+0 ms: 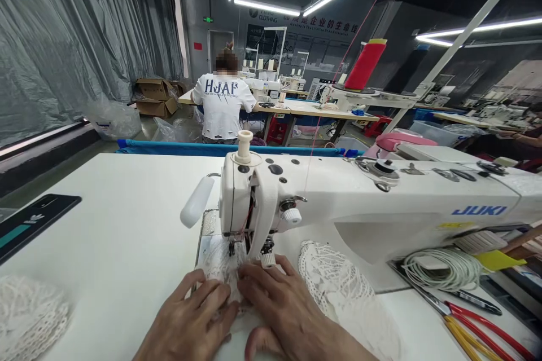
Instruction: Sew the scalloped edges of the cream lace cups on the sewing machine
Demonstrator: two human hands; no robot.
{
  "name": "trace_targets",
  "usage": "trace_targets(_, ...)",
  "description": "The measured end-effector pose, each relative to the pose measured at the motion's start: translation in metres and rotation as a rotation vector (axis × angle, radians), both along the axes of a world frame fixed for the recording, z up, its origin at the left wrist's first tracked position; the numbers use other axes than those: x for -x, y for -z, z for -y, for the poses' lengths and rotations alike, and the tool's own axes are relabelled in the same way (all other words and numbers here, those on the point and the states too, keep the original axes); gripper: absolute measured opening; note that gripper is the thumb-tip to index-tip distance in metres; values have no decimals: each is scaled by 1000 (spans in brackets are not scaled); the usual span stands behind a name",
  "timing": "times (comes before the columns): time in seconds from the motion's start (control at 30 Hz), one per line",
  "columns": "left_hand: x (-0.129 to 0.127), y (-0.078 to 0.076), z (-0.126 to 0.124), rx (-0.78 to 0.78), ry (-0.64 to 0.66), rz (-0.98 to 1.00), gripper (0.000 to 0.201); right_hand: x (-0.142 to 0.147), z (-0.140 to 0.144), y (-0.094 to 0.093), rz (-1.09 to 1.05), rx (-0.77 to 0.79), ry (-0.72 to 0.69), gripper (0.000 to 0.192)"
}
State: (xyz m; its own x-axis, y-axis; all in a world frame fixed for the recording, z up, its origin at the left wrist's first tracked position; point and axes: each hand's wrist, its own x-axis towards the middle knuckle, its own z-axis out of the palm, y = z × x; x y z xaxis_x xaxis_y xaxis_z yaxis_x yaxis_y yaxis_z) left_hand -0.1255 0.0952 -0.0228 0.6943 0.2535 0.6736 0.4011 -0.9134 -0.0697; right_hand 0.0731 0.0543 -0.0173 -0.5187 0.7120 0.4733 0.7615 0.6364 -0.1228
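A white JUKI sewing machine [364, 203] stands on the white table [122, 225]. White lace fabric [334, 282] lies under its needle and presser foot [232, 248] and trails off to the right. My left hand [190, 318] lies flat on the lace just left of the needle, fingers pointing at it. My right hand [283, 307] presses on the lace right next to it, fingertips close to the presser foot. Both hands pin the fabric to the machine bed.
More white lace [29, 316] lies at the near left, a dark phone [29, 223] further back. At the right lie a white cord coil [440, 268] and red-handled scissors [486, 327]. A red thread cone [365, 65] stands behind. Ahead, a person [223, 98] faces away.
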Motion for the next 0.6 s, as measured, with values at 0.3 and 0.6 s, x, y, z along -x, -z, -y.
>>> trace_targets(0.3,-3,0,-27,61,-47,-90,20,-6,-22,7,93,9,66,68)
trace_targets(0.6,-5,-3,-29,6,-51,-62,25,-9,-22,2,81,31,52,58)
